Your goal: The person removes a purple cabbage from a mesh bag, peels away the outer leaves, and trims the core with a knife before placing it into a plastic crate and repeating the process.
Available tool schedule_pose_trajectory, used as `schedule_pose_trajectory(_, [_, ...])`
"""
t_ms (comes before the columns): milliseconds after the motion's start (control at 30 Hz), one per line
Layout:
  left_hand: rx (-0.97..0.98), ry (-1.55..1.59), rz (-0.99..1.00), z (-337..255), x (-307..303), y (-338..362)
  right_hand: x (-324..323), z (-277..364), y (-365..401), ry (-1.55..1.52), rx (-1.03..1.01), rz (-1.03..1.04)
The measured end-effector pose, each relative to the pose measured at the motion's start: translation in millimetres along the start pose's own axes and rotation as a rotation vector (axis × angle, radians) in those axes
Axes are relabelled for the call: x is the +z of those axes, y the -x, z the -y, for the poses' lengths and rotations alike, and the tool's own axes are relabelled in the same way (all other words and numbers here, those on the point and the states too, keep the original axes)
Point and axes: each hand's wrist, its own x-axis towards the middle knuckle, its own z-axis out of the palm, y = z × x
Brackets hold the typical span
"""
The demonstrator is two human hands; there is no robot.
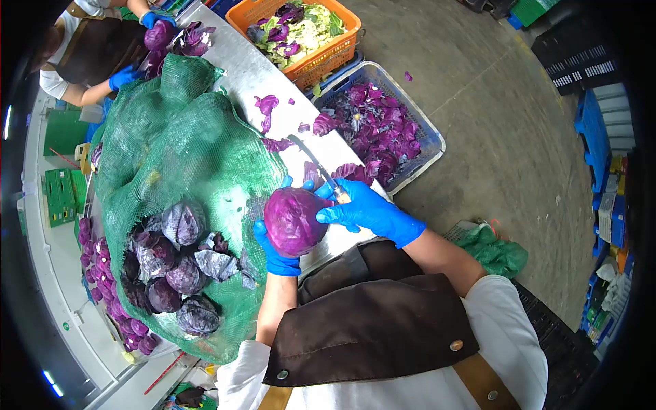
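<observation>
My left hand (277,256), in a blue glove, is closed around a peeled red cabbage (295,222) from its left and underside. In my right hand (372,208), also gloved, is a knife (313,158) with a curved blade that points away over the metal table (256,96). My right fingers are close against the right side of the cabbage. To the left, a green mesh bag (184,137) lies open with several unpeeled cabbages (183,222) and loose dull leaves at its mouth. Purple leaf scraps (266,106) lie on the metal beyond the knife.
A blue crate (430,147) of purple leaves stands on the floor beyond the table, beside an orange crate (350,41) of pale and purple leaves. Another person's gloved hands (124,77) work at the upper left. Many peeled cabbages (102,280) sit at the far left.
</observation>
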Motion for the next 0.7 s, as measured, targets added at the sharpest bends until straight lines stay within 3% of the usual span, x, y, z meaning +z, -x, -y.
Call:
schedule_pose_trajectory(100, [0.001, -0.007, 0.082, -4, 5, 0, -13, -13, -2, -0.140, 0.095, 0.075])
schedule_pose_trajectory(200, [-0.027, -0.040, 0.012, -11, 25, 0, -18, -20, 0, -0.164, 0.100, 0.058])
schedule_pose_trajectory(400, [0.071, -0.195, 0.024, -25, 16, 0, -20, -4, 19, -0.121, 0.018, -0.036])
schedule_pose_trajectory(500, [0.146, -0.252, -0.151, -32, 12, 1, -9, 17, 27, -0.003, 0.005, -0.047])
schedule_pose_trajectory(533, [0.142, -0.210, -0.166, -32, 3, 1, -10, 23, 27, -0.020, 0.018, 0.034])
schedule_pose_trajectory(633, [0.145, 0.024, -0.463, -25, -4, 6, -11, 33, 31, -0.040, 0.018, 0.008])
schedule_pose_trajectory(667, [0.149, 0.007, -0.381, -23, -16, 8, -15, 32, 29, 0.058, -0.061, -0.008])
schedule_pose_trajectory(700, [0.150, 0.054, -0.360, -23, -18, 8, -21, 41, 28, 0.048, -0.007, 0.004])
